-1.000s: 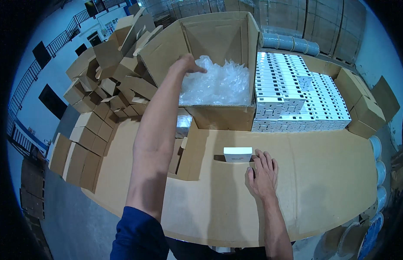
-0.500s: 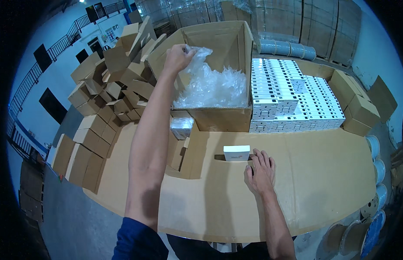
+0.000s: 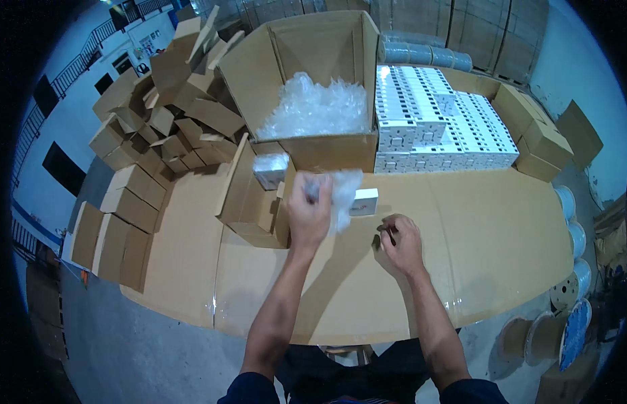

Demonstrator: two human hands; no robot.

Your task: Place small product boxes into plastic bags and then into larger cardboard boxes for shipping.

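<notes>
Between the fingers of my left hand point(image 3: 311, 210) is a thin clear plastic bag point(image 3: 345, 196), hanging crumpled above the table. A small white box point(image 3: 365, 203) stands on the cardboard-covered table just beyond it, partly hidden by the bag. My right hand point(image 3: 402, 244) hovers near this box, apart from it, fingers bent and thumb held away, with nothing visible in it. Left of my left hand stands an open brown carton point(image 3: 253, 217) with a plastic-wrapped white box point(image 3: 270, 171) inside. Behind, a large carton point(image 3: 327, 153) holds a heap of clear plastic bags point(image 3: 319, 108).
Stacks of white boxes point(image 3: 448, 145) fill the back right, beside brown cartons point(image 3: 539, 151). On the left, small cartons point(image 3: 135, 198) stand in rows beneath a loose pile of open cartons point(image 3: 185, 121). Cable spools point(image 3: 539, 337) sit on the floor at right.
My left hand has come back from the large carton toward the white box, bringing a plastic bag. My right hand has drawn slightly away from the box. The view has shifted.
</notes>
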